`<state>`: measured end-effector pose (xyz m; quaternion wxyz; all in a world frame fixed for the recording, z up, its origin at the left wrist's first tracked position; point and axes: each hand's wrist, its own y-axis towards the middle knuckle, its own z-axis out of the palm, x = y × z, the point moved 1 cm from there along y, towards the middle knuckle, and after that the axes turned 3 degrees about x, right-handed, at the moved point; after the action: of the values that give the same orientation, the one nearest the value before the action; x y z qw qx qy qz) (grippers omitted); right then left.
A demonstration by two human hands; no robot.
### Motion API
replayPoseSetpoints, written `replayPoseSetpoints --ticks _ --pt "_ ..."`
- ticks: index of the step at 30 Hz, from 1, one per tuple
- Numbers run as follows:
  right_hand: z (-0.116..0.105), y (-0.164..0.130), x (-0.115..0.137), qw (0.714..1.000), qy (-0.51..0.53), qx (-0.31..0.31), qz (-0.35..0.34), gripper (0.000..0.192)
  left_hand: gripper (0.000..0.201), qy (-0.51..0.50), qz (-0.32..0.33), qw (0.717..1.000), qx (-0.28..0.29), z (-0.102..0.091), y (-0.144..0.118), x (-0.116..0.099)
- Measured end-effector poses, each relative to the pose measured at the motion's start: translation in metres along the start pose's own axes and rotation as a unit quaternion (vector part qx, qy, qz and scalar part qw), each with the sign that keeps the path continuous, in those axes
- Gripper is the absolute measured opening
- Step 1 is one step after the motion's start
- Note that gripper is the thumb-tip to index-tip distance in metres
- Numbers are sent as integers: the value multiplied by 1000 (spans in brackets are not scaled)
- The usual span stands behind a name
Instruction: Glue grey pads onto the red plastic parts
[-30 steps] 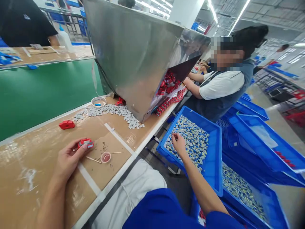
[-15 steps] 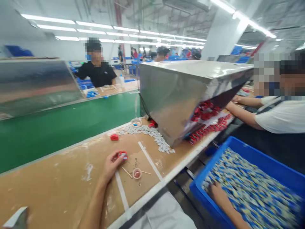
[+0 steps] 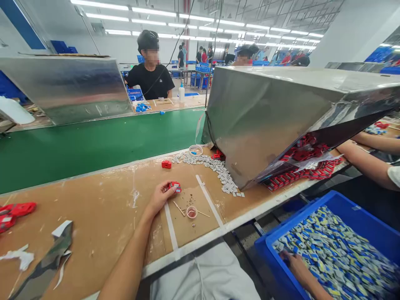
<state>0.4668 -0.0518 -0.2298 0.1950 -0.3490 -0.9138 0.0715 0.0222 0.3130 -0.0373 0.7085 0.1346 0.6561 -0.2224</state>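
Observation:
My left hand rests on the brown worktable and pinches a small red part between thumb and fingers. Just right of it lie two thin sticks and a small round cap. My right hand reaches down into a blue bin at the lower right, its fingers among several small grey and blue pieces; whether they grip one is hidden. A loose red part sits farther back on the table.
A slanted steel hopper full of red parts stands at right, with a trail of grey pieces and a tape roll beside it. A green conveyor belt runs behind. Co-workers sit opposite and at right.
The view has swung left and up, showing more of the table. My right hand has sunk lower in the blue bin. My left hand still holds the red part.

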Motion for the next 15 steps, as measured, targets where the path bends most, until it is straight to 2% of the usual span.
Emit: replayPoseSetpoints --ticks 7,12,15 --pt "-2 -3 5 995 64 73 -28 15 56 -10 -6 1000 0 2 -2 -3" --pt "-2 -8 8 989 98 112 -10 18 54 -17 -6 1000 -7 2 -1 -2" --pt "-11 -10 5 988 107 112 10 26 54 -21 -8 1000 -13 3 -2 -2"
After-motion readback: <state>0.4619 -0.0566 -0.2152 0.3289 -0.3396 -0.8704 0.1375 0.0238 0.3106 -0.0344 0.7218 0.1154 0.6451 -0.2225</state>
